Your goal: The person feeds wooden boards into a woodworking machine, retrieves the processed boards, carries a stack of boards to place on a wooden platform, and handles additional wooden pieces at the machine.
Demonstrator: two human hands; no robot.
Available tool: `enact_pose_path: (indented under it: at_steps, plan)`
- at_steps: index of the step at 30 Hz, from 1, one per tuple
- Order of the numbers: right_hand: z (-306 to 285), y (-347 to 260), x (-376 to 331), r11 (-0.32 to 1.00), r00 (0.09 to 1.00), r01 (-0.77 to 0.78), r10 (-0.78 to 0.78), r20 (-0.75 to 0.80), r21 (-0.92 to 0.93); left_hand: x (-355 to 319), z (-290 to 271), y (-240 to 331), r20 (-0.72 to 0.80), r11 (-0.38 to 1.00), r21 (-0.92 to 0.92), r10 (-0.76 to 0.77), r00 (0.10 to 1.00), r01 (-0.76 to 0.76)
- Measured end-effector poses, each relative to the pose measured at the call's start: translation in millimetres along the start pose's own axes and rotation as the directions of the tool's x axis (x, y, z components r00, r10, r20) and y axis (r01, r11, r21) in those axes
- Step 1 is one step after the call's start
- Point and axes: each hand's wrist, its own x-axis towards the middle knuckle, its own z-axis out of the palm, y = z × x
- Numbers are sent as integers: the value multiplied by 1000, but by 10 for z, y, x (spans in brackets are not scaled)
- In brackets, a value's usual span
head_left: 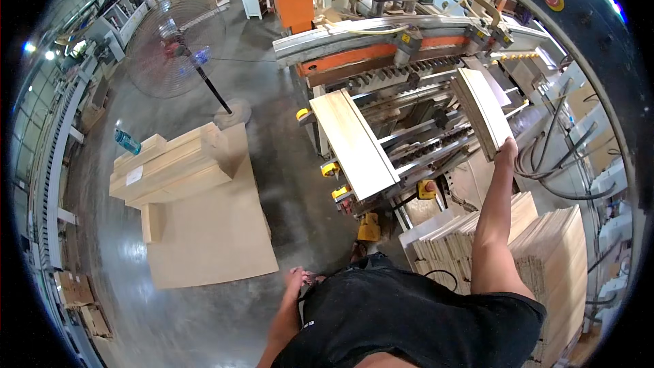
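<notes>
My right hand (506, 150) is closed on the near end of a narrow stack of wooden boards (485, 105). The stack lies across the right side of the machine's metal rails, pale on top with darker layered edges. Low by my left hip hangs my left hand (297, 277), its fingers loosely bent and a little apart, with nothing visible in it. Ahead of it, a pale wooden panel (355, 143) with a lengthwise groove rests over the left end of the machine (402, 129).
On the left, more boards (174, 167) and a blue bottle (127, 141) sit on a brown sheet (208, 252). A pedestal fan (204, 75) stands beyond. Tall board stacks (555, 252) rise at my right. Yellow-cased switches (427, 189) and hanging cables (565, 194) flank the machine.
</notes>
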Motion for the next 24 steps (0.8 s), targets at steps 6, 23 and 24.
enact_pose_path:
  at_steps: [6,23,24]
  plan:
    - [1443,116,-1692,258,456,220,-880,-134,-941,55,-244,-910,180,592,714,362,914,-375]
    - [2759,549,-4293,16,670,743,-45,741,-670,-93,-6,-716,-62,894,-434,97,993,-114]
    - [2707,622,-3971,-6,728,686,-18,686,-728,-139,22,-622,-86,918,-369,125,988,-148]
